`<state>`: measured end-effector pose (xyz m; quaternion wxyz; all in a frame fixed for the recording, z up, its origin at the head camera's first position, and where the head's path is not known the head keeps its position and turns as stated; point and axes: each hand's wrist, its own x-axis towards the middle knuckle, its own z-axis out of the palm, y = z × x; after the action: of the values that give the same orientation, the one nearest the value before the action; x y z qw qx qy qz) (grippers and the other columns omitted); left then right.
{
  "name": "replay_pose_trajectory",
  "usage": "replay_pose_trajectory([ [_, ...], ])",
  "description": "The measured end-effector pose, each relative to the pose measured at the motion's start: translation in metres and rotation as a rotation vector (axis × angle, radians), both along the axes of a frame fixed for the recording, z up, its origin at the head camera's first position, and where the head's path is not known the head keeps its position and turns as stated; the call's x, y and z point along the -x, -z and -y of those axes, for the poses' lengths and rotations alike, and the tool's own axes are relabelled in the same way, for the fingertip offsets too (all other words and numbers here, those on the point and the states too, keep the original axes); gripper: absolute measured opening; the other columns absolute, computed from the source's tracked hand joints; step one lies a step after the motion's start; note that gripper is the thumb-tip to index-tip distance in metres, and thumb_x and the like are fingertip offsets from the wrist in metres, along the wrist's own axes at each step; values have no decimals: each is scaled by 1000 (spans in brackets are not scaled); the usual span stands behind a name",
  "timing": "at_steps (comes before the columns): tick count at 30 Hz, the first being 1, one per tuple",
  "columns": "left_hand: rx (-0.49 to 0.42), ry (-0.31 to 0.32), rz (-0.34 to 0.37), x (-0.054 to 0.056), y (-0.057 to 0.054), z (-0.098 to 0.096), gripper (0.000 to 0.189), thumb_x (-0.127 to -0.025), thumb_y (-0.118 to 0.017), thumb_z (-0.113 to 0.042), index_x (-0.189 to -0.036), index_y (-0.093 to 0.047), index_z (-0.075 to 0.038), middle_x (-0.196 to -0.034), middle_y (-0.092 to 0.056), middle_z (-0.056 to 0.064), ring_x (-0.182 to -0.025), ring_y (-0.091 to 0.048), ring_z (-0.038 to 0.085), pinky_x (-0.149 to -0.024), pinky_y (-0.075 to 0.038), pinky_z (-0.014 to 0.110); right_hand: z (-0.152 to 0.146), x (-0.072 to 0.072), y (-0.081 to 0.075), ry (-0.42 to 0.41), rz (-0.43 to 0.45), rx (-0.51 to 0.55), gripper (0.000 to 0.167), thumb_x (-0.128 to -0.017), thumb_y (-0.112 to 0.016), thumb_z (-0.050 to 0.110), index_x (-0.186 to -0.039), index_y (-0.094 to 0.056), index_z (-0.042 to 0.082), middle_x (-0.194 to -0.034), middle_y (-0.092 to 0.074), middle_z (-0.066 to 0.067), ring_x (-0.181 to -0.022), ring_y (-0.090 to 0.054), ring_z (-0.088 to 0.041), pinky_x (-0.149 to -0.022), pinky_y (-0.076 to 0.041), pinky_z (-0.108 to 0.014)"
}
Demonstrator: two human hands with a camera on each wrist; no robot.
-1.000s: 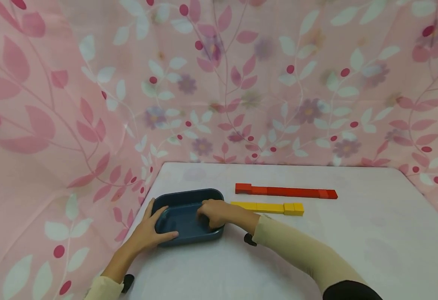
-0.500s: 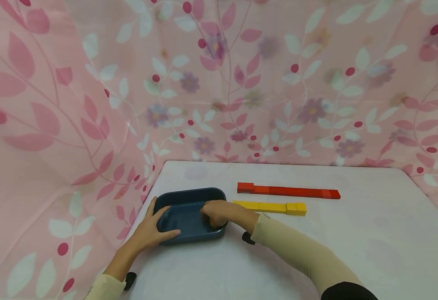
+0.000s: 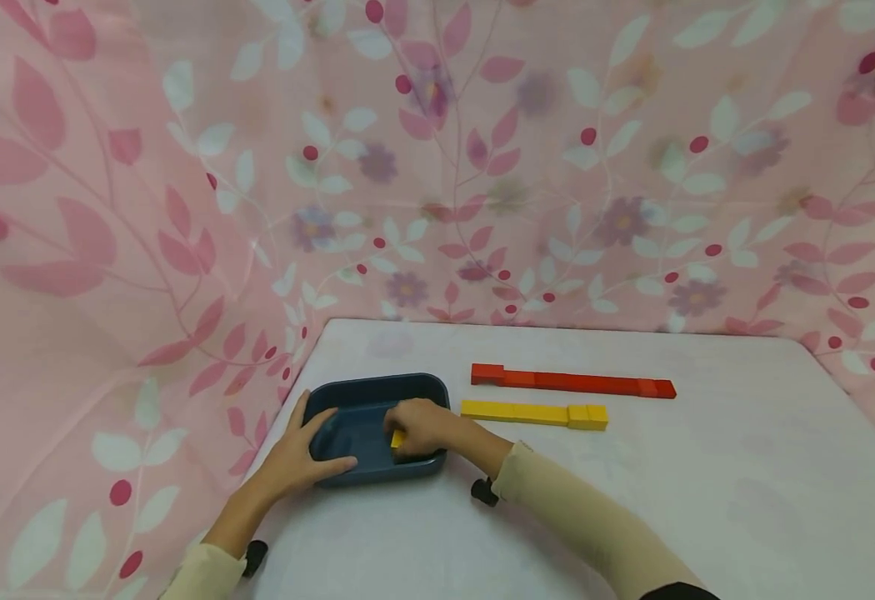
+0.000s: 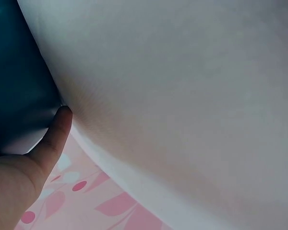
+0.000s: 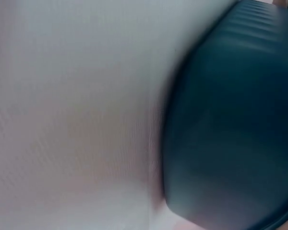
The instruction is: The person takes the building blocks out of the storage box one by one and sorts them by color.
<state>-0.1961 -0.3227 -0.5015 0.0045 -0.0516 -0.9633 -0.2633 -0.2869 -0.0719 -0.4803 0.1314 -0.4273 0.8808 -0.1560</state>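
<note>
A dark blue rectangular tray [image 3: 358, 479] sits at the left of the white table. My left hand [image 3: 295, 458] holds its left end, the thumb reaching over the near rim. In the left wrist view, one of my fingers [image 4: 57, 132] lies against the tray's wall [image 4: 19, 72]. My right hand [image 3: 421, 425] reaches into the tray's right half, fingers curled around a small yellow block [image 3: 398, 440]. Only part of that block shows. The right wrist view shows mostly the outer wall of the tray [image 5: 225, 124].
Behind and right of the tray, a row of yellow blocks [image 3: 535, 414] lies on the white table [image 3: 707, 467]. Farther back is a longer row of red blocks [image 3: 572, 382]. A pink floral cloth [image 3: 482, 167] hangs behind and at the left.
My right hand has moved slightly left inside the tray, and the yellow block now shows at its fingers. My left hand keeps its place on the tray.
</note>
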Motion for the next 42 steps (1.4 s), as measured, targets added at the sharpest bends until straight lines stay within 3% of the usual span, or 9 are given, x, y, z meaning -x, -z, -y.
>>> replay_pose_trajectory([
  [9,3,6,14,1,-4,-2,99,-74,-72,-69,-152,-38,-18,-166,6,18,-142,-27,52,-99,-42,72,-6,1,-2,11,4,99,21,-88,-73,28,-108,-74,22,-101,-60,6,-84,-51,-7,-70,-45,-16],
  [16,24,-2,18,4,-6,-3,100,-74,-71,-70,-152,-38,-17,-166,6,18,-141,-28,53,-97,-44,71,-10,3,-1,19,15,245,21,-89,-73,23,-110,-74,20,-111,-58,0,-96,-50,-9,-80,-47,-16],
  [20,27,1,10,8,-5,-6,101,-73,-71,-71,-152,-39,-17,-166,4,20,-141,-28,54,-97,-43,71,-17,7,2,27,19,394,24,-90,-74,26,-112,-74,17,-110,-60,-2,-89,-53,-10,-76,-50,-15],
  [24,27,10,16,12,-2,-10,102,-72,-71,-73,-151,-40,-16,-166,4,20,-143,-25,53,-99,-41,72,-29,5,6,80,14,500,39,-88,-76,29,-122,-68,11,-108,-60,-2,-78,-52,-7,-69,-51,-14],
  [28,44,20,36,13,-1,-11,103,-72,-71,-72,-152,-39,-15,-165,5,21,-142,-25,53,-99,-42,71,-45,-5,-3,86,-5,509,48,-85,-78,29,-125,-63,8,-106,-61,-2,-73,-52,-8,-66,-50,-14],
  [35,42,37,37,13,-2,-10,103,-73,-71,-71,-153,-36,-16,-165,6,21,-138,-32,55,-96,-45,70,-91,-26,-24,100,45,474,39,-85,-79,29,-120,-67,15,-105,-58,3,-80,-55,-10,-72,-56,-17],
  [42,49,41,28,15,-8,-6,104,-73,-70,-73,-153,-35,-15,-164,5,23,-137,-34,55,-95,-47,69,-148,-39,-29,160,26,482,38,-83,-81,23,-119,-70,23,-107,-58,4,-83,-57,-11,-70,-58,-20],
])
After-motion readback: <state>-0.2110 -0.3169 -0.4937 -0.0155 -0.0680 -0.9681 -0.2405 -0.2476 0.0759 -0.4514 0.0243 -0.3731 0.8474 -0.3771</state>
